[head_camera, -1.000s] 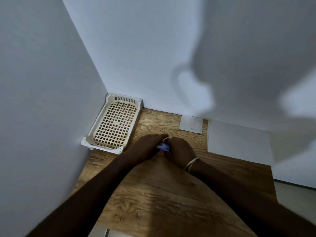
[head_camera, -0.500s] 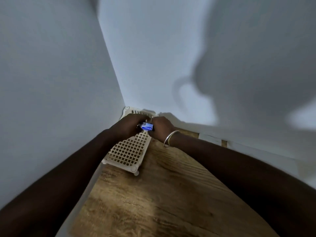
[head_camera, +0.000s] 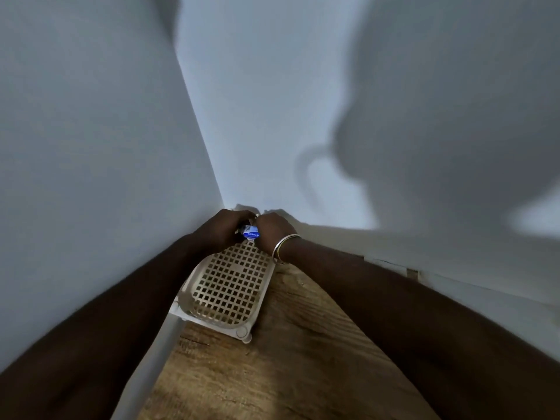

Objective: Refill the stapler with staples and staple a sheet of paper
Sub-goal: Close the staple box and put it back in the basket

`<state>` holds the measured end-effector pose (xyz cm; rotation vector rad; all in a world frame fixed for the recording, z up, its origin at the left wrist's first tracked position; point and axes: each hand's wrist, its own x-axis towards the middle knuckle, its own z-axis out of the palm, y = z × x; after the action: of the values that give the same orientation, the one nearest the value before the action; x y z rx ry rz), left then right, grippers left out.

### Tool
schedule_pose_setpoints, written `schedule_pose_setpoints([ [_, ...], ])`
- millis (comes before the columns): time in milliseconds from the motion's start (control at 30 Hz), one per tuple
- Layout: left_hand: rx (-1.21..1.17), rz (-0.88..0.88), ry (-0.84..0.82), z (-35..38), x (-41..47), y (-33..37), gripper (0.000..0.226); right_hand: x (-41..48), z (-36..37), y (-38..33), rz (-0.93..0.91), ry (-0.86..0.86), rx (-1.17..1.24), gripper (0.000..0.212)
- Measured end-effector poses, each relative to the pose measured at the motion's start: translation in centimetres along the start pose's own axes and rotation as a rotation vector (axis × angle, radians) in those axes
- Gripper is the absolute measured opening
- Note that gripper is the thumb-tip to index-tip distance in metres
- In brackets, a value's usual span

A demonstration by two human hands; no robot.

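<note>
1. We see the basket (head_camera: 218,324) in the far left corner of the table (head_camera: 288,374), its left side along the wall.
2. The left hand (head_camera: 225,227) and right hand (head_camera: 272,230) sit side by side above the basket's far end, close to the back wall.
3. Between them is what we take for a small box (head_camera: 251,232), gripped from both sides; the hands hide most of it.

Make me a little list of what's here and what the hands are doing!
left hand: grips the box
right hand: grips the box too
box: small, blue and white, above the tray's far end
tray: cream grid, in the wall corner
table: wood, under the tray
bangles: on the right wrist
</note>
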<state>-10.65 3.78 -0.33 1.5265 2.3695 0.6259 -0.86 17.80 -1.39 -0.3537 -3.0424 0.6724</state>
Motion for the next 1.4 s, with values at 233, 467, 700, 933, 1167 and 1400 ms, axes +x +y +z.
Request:
schedule_pose_setpoints([
  [233,-0.024,0.007,0.006,0.8,0.8,-0.9,0.050,0.5,0.7,0.1,0.003,0.013,-0.018,0.023],
  [467,-0.024,0.003,-0.002,1.3,0.9,-1.8,0.051,0.7,1.4,0.1,-0.001,0.025,-0.043,0.022],
  [700,-0.008,0.038,-0.002,1.3,1.0,-2.1,0.048,0.9,1.6,-0.2,0.008,-0.002,-0.082,0.023],
  [933,-0.008,0.047,0.007,0.7,0.8,-1.1,0.051,0.5,1.1,-0.4,-0.029,0.014,-0.114,0.020],
  [1167,-0.016,-0.015,0.072,-0.4,-0.8,-0.4,0.053,-0.9,-0.2,-1.2,-0.059,0.107,-0.093,0.012],
  [1400,-0.081,-0.017,0.144,-0.2,-3.5,0.8,0.045,-3.1,0.1,-1.9,-0.047,0.142,-0.062,0.022],
])
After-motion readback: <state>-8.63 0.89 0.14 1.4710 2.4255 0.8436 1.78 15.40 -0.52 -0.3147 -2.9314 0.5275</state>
